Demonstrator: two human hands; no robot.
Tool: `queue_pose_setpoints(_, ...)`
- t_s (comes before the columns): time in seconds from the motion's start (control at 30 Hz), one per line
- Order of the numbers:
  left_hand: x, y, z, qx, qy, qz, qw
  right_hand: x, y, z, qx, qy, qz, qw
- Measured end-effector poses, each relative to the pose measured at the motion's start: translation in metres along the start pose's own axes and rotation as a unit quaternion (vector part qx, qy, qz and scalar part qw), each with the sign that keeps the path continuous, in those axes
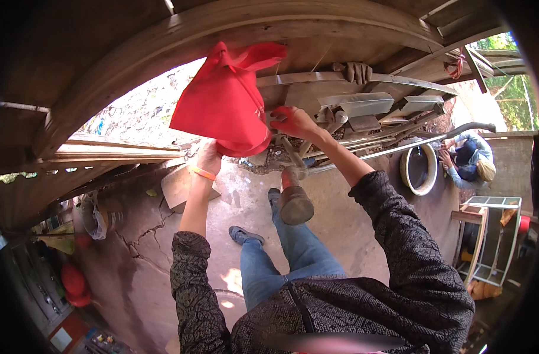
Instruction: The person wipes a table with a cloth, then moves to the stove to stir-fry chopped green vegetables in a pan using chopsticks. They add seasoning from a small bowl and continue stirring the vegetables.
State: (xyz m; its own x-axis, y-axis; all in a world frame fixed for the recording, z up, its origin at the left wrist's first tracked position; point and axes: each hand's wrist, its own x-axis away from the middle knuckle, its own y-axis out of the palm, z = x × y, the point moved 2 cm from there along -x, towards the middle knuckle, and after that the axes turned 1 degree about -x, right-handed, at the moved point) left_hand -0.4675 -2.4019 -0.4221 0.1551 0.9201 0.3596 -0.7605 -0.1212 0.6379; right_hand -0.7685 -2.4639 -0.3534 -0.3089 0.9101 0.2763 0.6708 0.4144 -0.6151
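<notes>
A red cloth bag (222, 106) hangs in front of me, gathered at its top, with a loose flap to the right. My left hand (208, 158), an orange band at its wrist, is closed on the lower edge of the bag. Just right of the bag is my right hand (296, 123), its thumb and forefinger apart at the bag's side. Nothing shows between those fingers. Below the right hand stands a thick tool head (296, 203) with a dark round end and a red band, beside a long metal pipe (399, 147).
A brown glove (358, 72) lies on the wooden frame ahead. Metal pieces (358, 105) fill a shelf behind my right hand. At the right, another person (473, 159) crouches by a round tub (419, 170), near a white metal rack (495, 236). The concrete floor (151, 236) is cracked.
</notes>
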Motion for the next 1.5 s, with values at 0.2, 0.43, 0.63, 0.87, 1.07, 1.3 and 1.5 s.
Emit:
queue_pose_setpoints(0.2, 0.033, -0.007, 0.006, -0.218, 0.061, 0.082, 0.971, 0.037, 0.0, 0.0, -0.074, 0.058, 0.018, 0.995)
queue_pose_setpoints(0.43, 0.215, -0.071, -0.028, -0.162, -0.101, 0.215, 0.958, 0.153, -0.006, -0.035, -0.099, 0.01, 0.187, 0.977)
queue_pose_setpoints(0.63, 0.46, -0.144, -0.095, -0.087, -0.197, 0.314, 0.925, 0.313, 0.076, -0.003, -0.163, 0.09, 0.348, 0.919)
queue_pose_setpoints(0.87, 0.788, -0.167, -0.015, 0.062, 0.064, 0.378, 0.921, 0.527, 0.298, -0.015, 0.212, 0.202, -0.231, 0.928)
queue_pose_setpoints(1.07, 1.175, -0.104, 0.06, 0.003, 0.507, 0.204, 0.838, 0.615, 0.487, -0.152, 0.349, -0.084, -0.332, 0.872)
queue_pose_setpoints(1.3, 1.459, -0.07, 0.01, -0.16, 0.747, 0.181, 0.619, 0.644, 0.674, -0.332, 0.35, -0.315, -0.377, 0.797)
queue_pose_setpoints(1.5, 1.585, -0.127, -0.005, -0.255, 0.797, 0.321, 0.445, 0.671, 0.834, -0.428, 0.45, -0.27, -0.398, 0.753)
